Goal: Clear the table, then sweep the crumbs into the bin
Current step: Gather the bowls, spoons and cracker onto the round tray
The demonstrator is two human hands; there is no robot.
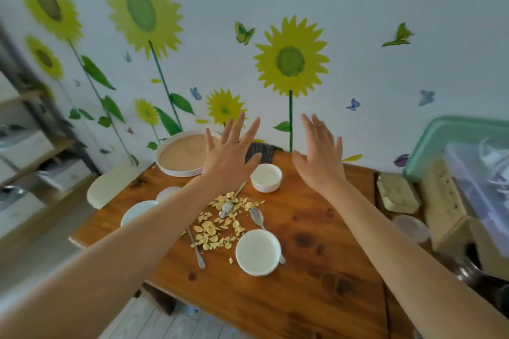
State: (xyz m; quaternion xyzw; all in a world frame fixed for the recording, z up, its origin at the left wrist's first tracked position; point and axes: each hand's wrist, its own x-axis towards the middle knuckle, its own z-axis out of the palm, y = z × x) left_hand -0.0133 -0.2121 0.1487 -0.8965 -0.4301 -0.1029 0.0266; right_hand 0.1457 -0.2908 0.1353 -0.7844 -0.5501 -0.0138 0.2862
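Progress: no clearing is judged to have been done; the varnished knotty wooden table is seen fully laid and unswept.
Left hand: held above the far side of the table, fingers spread, nothing grasped.
Right hand: likewise raised flat and empty, palm down.
Crockery remaining: a near round white glazed bowl, a far small white bowl, and two white dishes partly hidden under the left forearm.
Cutlery remaining: a bright metal spoon, a second spoon among the flakes, and a slim metal utensil, type not discernible.
Crumbs: pale yellow, flat, brittle-looking flakes scattered mid-table between the bowls; sweeping is judged outstanding.
Tray: a round white-rimmed tray with tan base is noted at the far left corner, near the wall.
Bin: none can be identified with certainty.
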